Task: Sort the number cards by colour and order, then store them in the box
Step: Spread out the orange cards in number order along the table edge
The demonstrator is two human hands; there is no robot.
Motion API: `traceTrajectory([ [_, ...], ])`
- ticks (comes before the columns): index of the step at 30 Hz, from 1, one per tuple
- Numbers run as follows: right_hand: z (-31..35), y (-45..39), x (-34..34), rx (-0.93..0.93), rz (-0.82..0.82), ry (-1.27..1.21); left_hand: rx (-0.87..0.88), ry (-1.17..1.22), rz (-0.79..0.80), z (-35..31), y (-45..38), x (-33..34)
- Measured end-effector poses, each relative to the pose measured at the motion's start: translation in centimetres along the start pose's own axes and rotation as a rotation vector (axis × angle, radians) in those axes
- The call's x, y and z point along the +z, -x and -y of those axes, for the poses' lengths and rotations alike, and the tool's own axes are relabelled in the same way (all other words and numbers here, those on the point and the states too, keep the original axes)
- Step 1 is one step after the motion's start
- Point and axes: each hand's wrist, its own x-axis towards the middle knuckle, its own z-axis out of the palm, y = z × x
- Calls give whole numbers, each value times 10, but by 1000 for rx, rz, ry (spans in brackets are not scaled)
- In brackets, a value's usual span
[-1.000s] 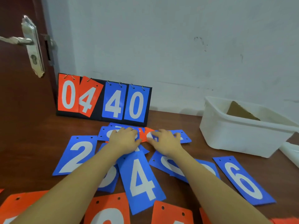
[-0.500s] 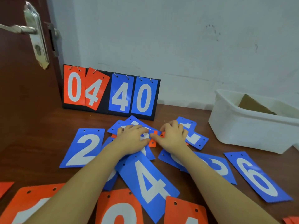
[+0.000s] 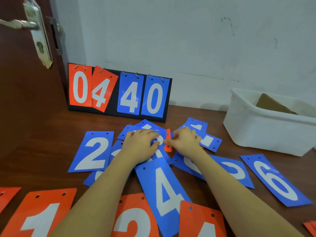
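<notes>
Blue number cards lie scattered mid-table: a blue 2 (image 3: pixel 93 151), a blue 4 (image 3: pixel 164 190), a blue 6 (image 3: pixel 275 180) and a blue 1 (image 3: pixel 198 125) among them. My left hand (image 3: pixel 140 146) curls over the top blue card (image 3: pixel 159 138) of a small overlapping pile. My right hand (image 3: pixel 184 141) pinches at a narrow strip of an orange card (image 3: pixel 168 140) that shows between the blue ones. Both hands nearly touch. Orange cards 1 (image 3: pixel 39 216), 2 (image 3: pixel 135 219) and 4 (image 3: pixel 201 221) lie along the near edge. The white box (image 3: pixel 266 134) stands at the right.
A flip scoreboard (image 3: pixel 118 93) reading 04 40 leans on the wall behind the pile. A brown door with a metal handle (image 3: pixel 20 24) is at the left. A piece of cardboard (image 3: pixel 273 104) sits in the box. More orange cards (image 3: pixel 310 226) peek in at the bottom right.
The blue cards under my hands have shifted and fanned out. The orange card between my hands shows as a narrower strip. The camera has moved closer.
</notes>
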Motion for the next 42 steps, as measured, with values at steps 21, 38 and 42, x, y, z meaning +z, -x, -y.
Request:
traceTrajectory([
  [21,-21,39,-66,-352,-454,-833,10,654,-363,-51,-2,-25],
  [38,-59,27,-14,-203,-176,-11,-112,768,-515,-36,3,-12],
  [42,-55,24,-26,-231,-246,-149,-95,720,-523,-43,0,-27],
])
